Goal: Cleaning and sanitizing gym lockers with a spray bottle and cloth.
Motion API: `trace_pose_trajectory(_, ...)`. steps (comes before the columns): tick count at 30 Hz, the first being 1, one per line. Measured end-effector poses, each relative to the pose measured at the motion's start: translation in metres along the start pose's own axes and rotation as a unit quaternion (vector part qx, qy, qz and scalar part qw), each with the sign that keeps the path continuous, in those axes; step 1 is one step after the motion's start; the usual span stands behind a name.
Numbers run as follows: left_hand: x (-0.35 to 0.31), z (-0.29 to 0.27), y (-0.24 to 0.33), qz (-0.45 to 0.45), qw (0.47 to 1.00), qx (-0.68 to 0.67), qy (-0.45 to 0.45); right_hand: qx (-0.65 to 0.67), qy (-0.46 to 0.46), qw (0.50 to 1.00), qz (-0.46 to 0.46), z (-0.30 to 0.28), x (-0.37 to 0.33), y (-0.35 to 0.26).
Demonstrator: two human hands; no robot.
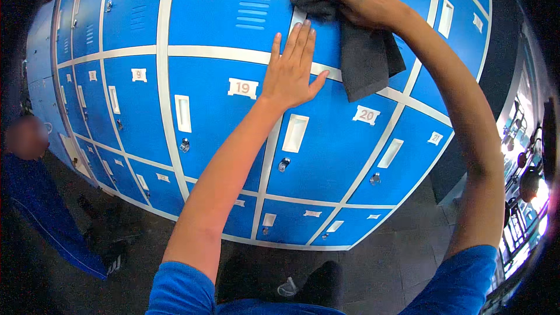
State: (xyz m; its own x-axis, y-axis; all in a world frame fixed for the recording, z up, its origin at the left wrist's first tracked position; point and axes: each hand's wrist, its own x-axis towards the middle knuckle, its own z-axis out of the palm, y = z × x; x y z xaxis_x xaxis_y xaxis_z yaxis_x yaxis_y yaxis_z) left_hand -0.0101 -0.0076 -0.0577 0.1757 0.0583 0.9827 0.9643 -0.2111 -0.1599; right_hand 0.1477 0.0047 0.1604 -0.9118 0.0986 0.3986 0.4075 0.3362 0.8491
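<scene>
A bank of blue lockers [221,128] with white frames fills the view in front of me. My left hand [293,76] lies flat against it, fingers stretched upward and apart, where the white frame strips cross. Higher up and to the right, my right hand [364,4] grips a black cloth [363,52] against an upper locker door. Part of the cloth is bunched under the fingers, and a long end hangs down over the white frame. The fingertips of my right hand are partly hidden by the cloth.
The doors carry white recessed handles [296,133], small metal locks [284,164] and white label plates [242,88]. At the left a person in dark blue clothes [44,204] is near the lockers. Dark floor tiles [379,271] lie below; gym-like equipment [528,186] shows at far right.
</scene>
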Motion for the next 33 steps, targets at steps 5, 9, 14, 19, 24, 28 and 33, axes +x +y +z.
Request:
trace_pose_trajectory(5,-0.001,0.0,-0.001,-0.006,1.0,0.021,0.0,-0.005,0.064,0.998,0.021,0.026,-0.007,0.002)
trace_pose_trajectory(9,-0.001,0.002,0.001,-0.003,0.999,0.031,0.011,0.019,0.131,0.991,-0.011,0.037,-0.01,-0.001)
trace_pose_trajectory(14,-0.002,0.0,0.0,-0.002,0.999,0.038,0.02,0.082,0.084,0.992,0.037,0.043,-0.002,-0.003)
trace_pose_trajectory(19,-0.001,-0.004,0.002,-0.014,0.997,0.064,-0.029,0.071,0.273,0.959,-0.007,0.047,-0.002,-0.002)
trace_pose_trajectory(24,-0.002,-0.005,0.001,-0.023,0.999,0.031,-0.011,0.261,0.198,0.883,0.336,-0.001,-0.023,-0.034)
trace_pose_trajectory(28,-0.004,-0.006,0.002,-0.022,0.999,0.025,-0.012,0.235,0.149,0.902,0.33,-0.029,-0.031,-0.03)
trace_pose_trajectory(33,-0.003,0.002,0.001,-0.016,1.0,0.017,0.021,0.201,0.0,0.911,0.36,-0.068,-0.012,-0.031)
